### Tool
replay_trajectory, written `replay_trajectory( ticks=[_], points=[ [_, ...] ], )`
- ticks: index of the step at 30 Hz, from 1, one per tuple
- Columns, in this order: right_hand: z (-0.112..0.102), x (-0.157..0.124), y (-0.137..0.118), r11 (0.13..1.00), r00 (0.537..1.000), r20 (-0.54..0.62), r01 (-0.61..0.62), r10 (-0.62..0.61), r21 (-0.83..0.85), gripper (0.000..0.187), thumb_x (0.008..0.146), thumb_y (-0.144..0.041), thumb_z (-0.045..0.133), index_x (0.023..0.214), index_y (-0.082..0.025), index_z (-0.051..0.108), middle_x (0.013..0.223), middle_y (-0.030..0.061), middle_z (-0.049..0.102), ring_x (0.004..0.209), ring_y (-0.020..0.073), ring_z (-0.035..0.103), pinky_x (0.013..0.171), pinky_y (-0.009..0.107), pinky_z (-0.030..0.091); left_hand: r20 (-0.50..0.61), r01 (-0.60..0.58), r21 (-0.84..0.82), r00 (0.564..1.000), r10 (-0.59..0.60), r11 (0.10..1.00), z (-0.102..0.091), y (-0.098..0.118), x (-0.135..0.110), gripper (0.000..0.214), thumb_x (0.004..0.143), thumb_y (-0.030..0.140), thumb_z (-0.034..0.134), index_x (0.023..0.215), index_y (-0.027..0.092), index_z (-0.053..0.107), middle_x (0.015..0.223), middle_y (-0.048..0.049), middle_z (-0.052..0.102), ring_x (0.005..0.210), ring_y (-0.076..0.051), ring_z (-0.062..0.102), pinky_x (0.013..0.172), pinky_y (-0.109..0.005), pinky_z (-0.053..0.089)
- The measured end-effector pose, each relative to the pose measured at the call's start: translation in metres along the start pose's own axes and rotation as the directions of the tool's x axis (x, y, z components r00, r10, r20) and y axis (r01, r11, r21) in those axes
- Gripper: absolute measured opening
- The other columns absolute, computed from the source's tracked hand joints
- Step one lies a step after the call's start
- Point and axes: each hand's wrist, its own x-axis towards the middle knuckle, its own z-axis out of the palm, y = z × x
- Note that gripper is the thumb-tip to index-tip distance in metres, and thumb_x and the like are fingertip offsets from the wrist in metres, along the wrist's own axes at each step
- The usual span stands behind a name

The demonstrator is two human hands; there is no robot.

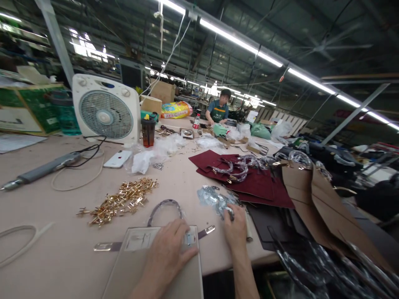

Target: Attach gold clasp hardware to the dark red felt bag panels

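My left hand [168,249] lies palm down on a beige rectangular panel [156,265], its fingers together and reaching a small shiny metal fitting [189,238]. A dark strap with metal ends [107,246] passes beneath the panel's far end, and a plastic-wrapped curved handle [164,209] arcs beyond it. My right hand [233,224] curls onto crumpled clear plastic wrap [216,198] on the beige tabletop [62,232]. Whether that hand's fingers grip the wrap or something inside it is partly hidden.
A heap of gold metal fittings [120,202] lies left of my hands. Burgundy leather panels [246,178] and brown paper patterns [324,207] are to the right. A white fan [106,109] stands at the back. A co-worker [218,109] works at the table's far end.
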Motion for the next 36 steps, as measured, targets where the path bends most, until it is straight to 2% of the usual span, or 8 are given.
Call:
replay_trajectory(
  ticks=[4, 11, 18, 22, 25, 29, 32, 36],
  points=[
    [0.003, -0.006, -0.003, 0.994, 0.989, 0.132, 0.082, -0.073, -0.067, 0.023, 0.094, -0.039, 0.065, 0.109, -0.023, 0.074, 0.116, 0.0132, 0.065, 0.112, 0.0319, 0.059, 0.103, 0.049, 0.047, 0.009, -0.009, -0.002, 1.0, 0.009, 1.0, 0.001, -0.001, -0.001, 0.035, 0.082, 0.036, 0.082, 0.113, 0.026, 0.069, 0.131, -0.0068, 0.068, 0.12, -0.033, 0.064, 0.102, -0.049, 0.052],
    [0.005, -0.004, 0.0, 0.989, 0.979, 0.184, 0.105, -0.086, -0.101, 0.02, 0.096, -0.038, 0.06, 0.096, -0.022, 0.071, 0.103, 0.0116, 0.066, 0.101, 0.0302, 0.061, 0.096, 0.047, 0.049, 0.016, 0.002, -0.059, 1.0, -0.001, 0.998, -0.003, 0.001, -0.001, 0.039, 0.078, 0.031, 0.088, 0.11, 0.024, 0.066, 0.127, -0.0067, 0.068, 0.117, -0.032, 0.063, 0.102, -0.049, 0.051],
    [0.009, -0.004, 0.026, 0.99, 0.979, 0.187, 0.103, -0.084, -0.094, 0.046, 0.089, -0.065, 0.059, 0.092, -0.021, 0.071, 0.102, 0.0145, 0.069, 0.105, 0.0343, 0.061, 0.099, 0.05, 0.045, 0.091, -0.155, -0.05, 0.983, 0.159, 0.987, -0.049, -0.021, -0.013, 0.045, 0.078, 0.032, 0.09, 0.114, 0.021, 0.065, 0.127, -0.0058, 0.069, 0.121, -0.026, 0.06, 0.104, -0.04, 0.05],
    [0.005, -0.001, 0.023, 0.991, 0.98, 0.158, -0.108, 0.119, -0.076, 0.053, 0.085, -0.071, 0.06, 0.088, -0.021, 0.074, 0.095, 0.0134, 0.071, 0.093, 0.0332, 0.063, 0.091, 0.05, 0.047, 0.008, -0.104, -0.002, 0.995, 0.104, 0.995, -0.071, -0.046, -0.03, 0.037, 0.079, 0.04, 0.089, 0.106, 0.023, 0.071, 0.121, -0.0032, 0.073, 0.119, -0.026, 0.06, 0.105, -0.043, 0.047],
    [-0.003, -0.003, -0.001, 0.934, 0.944, 0.029, -0.33, 0.329, 0.136, 0.055, 0.081, -0.068, 0.071, 0.098, -0.016, 0.076, 0.086, 0.01, 0.072, 0.079, 0.0266, 0.063, 0.078, 0.041, 0.049, -0.088, -0.077, -0.085, 0.994, 0.069, 0.993, -0.067, -0.062, -0.039, 0.04, 0.081, 0.043, 0.087, 0.114, 0.025, 0.073, 0.125, -0.0035, 0.074, 0.119, -0.025, 0.062, 0.106, -0.044, 0.046],
    [-0.003, -0.013, -0.055, 0.845, 0.929, 0.074, -0.361, 0.363, 0.394, 0.053, 0.075, -0.061, 0.084, 0.1, -0.015, 0.076, 0.087, 0.0062, 0.073, 0.077, 0.0215, 0.064, 0.071, 0.033, 0.051, -0.136, -0.101, -0.134, 0.987, 0.082, 0.986, -0.057, -0.069, -0.042, 0.047, 0.078, 0.046, 0.089, 0.119, 0.027, 0.075, 0.126, -0.0042, 0.074, 0.118, -0.027, 0.063, 0.105, -0.047, 0.047],
    [0.003, -0.022, -0.103, 0.834, 0.926, 0.336, -0.32, 0.174, 0.449, 0.04, 0.08, -0.055, 0.082, 0.098, -0.019, 0.077, 0.093, 0.0056, 0.075, 0.083, 0.0222, 0.067, 0.074, 0.032, 0.054, -0.138, -0.117, -0.131, 0.985, 0.099, 0.984, -0.056, -0.069, -0.04, 0.05, 0.077, 0.049, 0.088, 0.121, 0.028, 0.075, 0.127, -0.0038, 0.074, 0.117, -0.028, 0.063, 0.104, -0.048, 0.047],
    [0.017, -0.035, -0.153, 0.859, 0.738, 0.658, -0.233, -0.15, 0.456, 0.023, 0.096, -0.044, 0.068, 0.104, -0.024, 0.077, 0.099, 0.0048, 0.075, 0.087, 0.0214, 0.067, 0.079, 0.031, 0.053, -0.158, -0.112, -0.125, 0.983, 0.091, 0.986, -0.057, -0.07, -0.04, 0.049, 0.078, 0.049, 0.088, 0.121, 0.029, 0.074, 0.126, -0.0026, 0.074, 0.117, -0.027, 0.063, 0.104, -0.047, 0.047]
  ],
)
